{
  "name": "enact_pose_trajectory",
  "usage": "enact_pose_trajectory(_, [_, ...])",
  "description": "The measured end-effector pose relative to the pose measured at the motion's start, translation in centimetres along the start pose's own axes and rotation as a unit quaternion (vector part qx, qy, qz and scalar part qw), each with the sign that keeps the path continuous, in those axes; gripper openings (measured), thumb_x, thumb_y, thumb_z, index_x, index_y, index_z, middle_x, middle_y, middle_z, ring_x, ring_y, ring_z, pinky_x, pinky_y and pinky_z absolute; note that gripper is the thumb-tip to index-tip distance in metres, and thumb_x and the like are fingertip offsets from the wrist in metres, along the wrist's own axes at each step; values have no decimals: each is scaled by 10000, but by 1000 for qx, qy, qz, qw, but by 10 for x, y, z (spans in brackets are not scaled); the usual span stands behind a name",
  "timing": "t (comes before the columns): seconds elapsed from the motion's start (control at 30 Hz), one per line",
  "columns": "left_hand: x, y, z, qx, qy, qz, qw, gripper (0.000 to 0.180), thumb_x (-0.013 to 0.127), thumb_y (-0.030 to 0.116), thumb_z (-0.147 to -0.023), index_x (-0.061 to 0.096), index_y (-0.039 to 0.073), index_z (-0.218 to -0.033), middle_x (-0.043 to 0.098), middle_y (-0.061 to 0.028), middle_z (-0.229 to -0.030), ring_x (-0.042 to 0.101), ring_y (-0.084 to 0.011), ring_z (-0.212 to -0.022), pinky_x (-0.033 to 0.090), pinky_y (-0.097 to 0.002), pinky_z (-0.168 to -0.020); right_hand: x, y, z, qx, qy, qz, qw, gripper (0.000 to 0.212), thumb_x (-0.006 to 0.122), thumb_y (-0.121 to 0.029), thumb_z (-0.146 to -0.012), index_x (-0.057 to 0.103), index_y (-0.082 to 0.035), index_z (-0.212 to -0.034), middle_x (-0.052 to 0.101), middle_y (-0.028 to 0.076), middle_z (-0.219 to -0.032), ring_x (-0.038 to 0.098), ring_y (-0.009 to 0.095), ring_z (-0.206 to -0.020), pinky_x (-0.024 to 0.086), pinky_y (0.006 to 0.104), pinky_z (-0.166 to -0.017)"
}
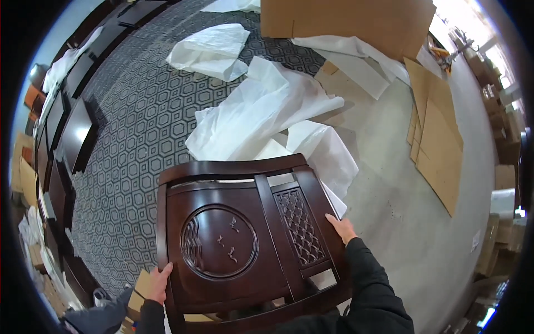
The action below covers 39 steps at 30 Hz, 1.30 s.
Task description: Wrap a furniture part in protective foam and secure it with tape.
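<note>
A dark reddish-brown wooden furniture panel (222, 298), glossy, with a curved top rail, is tilted in front of me. It bears a round carved medallion (219, 243) and, to the right, a lattice-carved insert (300, 225). My left hand (159, 283) is closed on the left side post near the lower corner. Higher up, my right hand (341, 229) grips the right side post, with its thumb over the edge and the other fingers mostly hidden. The panel's lower edge is partly cut off by my body and the frame.
Crumpled white wrapping sheets (261, 108) lie just beyond the panel on patterned carpet (128, 150). A large cardboard sheet (345, 25) stands at the back, flattened cardboard (439, 145) at right. Dark furniture pieces (77, 133) line the left; stacked boxes (505, 177) stand far right.
</note>
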<state>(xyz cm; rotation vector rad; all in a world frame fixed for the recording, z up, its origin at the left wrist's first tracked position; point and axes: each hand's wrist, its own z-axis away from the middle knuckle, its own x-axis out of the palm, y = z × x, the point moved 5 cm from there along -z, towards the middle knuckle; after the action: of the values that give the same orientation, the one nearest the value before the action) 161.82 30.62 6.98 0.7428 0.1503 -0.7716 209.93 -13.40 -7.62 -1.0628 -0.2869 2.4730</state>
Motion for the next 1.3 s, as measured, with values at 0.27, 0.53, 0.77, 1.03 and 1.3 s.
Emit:
enact_pose_trajectory(0.27, [148, 121, -291, 111, -61, -98, 987, 472, 629, 380, -884, 585, -34, -1107, 636, -61, -927, 592, -141, -838, 486, -300, -716, 23, -34, -136, 4, 156, -154, 976, 786, 682, -613, -726, 649, 110, -1033, 671, 253, -1014, 635, 350, -1006, 472, 390, -865])
enact_pose_trajectory(0.53, [296, 184, -531, 234, -74, -197, 949, 667, 578, 544, -870, 606, -64, -1142, 646, -131, -1041, 594, -188, -922, 468, -319, -799, 88, -23, -296, 18, 270, -189, 944, 827, 655, -643, -760, 637, 148, -999, 669, 194, -950, 595, 225, -879, 452, 348, -815])
enact_pose_trajectory(0.77, [370, 165, -601, 224, -105, -158, 956, 762, 599, 600, -832, 597, -99, -1136, 630, -147, -1038, 584, -197, -922, 454, -297, -829, 108, -3, -361, 95, 280, -154, 943, 883, 634, -721, -707, 655, 119, -979, 644, 178, -930, 581, 257, -843, 452, 347, -805])
enact_pose_trajectory(1.03, [395, 134, -628, 211, -108, -134, 962, 592, 653, 528, -832, 663, -55, -934, 631, -95, -834, 559, -148, -773, 456, -302, -721, 123, 2, -384, 91, 239, -92, 962, 948, 646, -719, -689, 604, 133, -1104, 626, 225, -1099, 592, 318, -1020, 436, 353, -921])
enact_pose_trajectory(1.3, [401, 122, -611, 132, -133, -183, 965, 534, 609, 412, -910, 581, -25, -1216, 650, -92, -1062, 613, -178, -886, 485, -302, -776, 137, -5, -381, 85, 188, -92, 974, 951, 680, -597, -751, 447, 144, -1299, 494, 232, -1331, 484, 307, -1212, 367, 358, -1023])
